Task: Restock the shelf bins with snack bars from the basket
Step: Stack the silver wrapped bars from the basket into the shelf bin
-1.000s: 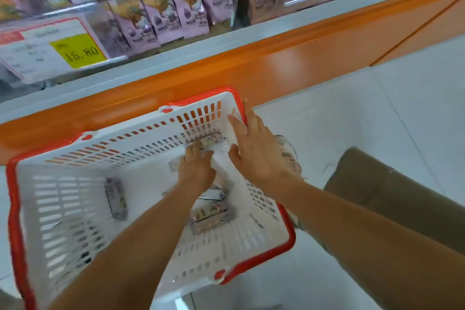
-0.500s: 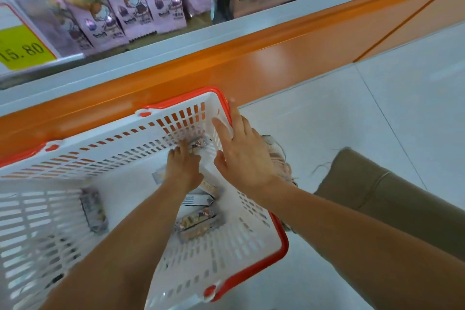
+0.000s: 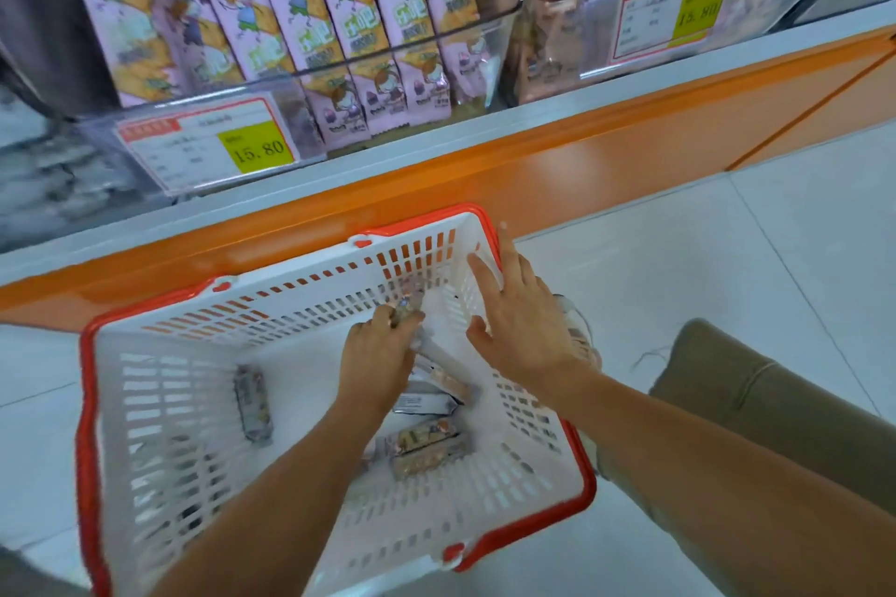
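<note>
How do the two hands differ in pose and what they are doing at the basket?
The left hand reaches down inside the basket, fingers curled around a snack bar; the right hand is spread open and holds nothing. The left hand is over the basket floor among the loose bars, while the right hand rests against the basket's right wall near the red rim. Both are bare and at the basket's far right corner.

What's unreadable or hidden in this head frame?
- Left hand: its grip on a snack bar is blurred, fingers curled away from the head view.
- Bars under the left forearm: partly covered.
- Price tag: only 15.80 reads, the rest too small.
- Basket: near corner cut off by the bottom edge.
- Right hand: palm contact hidden.
</note>
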The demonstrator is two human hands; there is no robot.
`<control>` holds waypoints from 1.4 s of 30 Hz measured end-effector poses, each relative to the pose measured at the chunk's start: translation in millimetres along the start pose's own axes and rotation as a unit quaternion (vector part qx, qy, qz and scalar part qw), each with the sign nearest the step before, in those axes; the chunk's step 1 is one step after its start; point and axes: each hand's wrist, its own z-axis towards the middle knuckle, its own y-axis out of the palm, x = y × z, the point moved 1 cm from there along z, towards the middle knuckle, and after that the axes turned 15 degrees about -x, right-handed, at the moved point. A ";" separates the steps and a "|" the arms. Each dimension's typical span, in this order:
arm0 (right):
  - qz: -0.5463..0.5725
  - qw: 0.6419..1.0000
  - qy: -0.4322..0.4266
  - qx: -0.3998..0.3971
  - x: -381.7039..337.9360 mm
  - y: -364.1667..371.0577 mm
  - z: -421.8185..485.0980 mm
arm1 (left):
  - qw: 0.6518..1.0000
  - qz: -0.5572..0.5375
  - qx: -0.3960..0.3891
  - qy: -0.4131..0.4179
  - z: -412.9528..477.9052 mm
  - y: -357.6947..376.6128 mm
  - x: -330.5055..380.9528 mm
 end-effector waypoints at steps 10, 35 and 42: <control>-0.021 0.997 -0.048 -0.050 -30.9 -46.0 -19.9 | 0.980 -0.141 0.136 -0.016 -126.9 -100.1 -30.3; 0.022 0.939 -0.311 0.146 -243.1 -248.1 4.7 | 0.930 0.024 0.295 -0.216 -201.4 -331.2 -114.6; -0.062 0.935 -0.316 0.146 -251.6 -238.6 31.2 | 0.923 0.064 0.333 -0.181 -193.4 -314.6 -135.5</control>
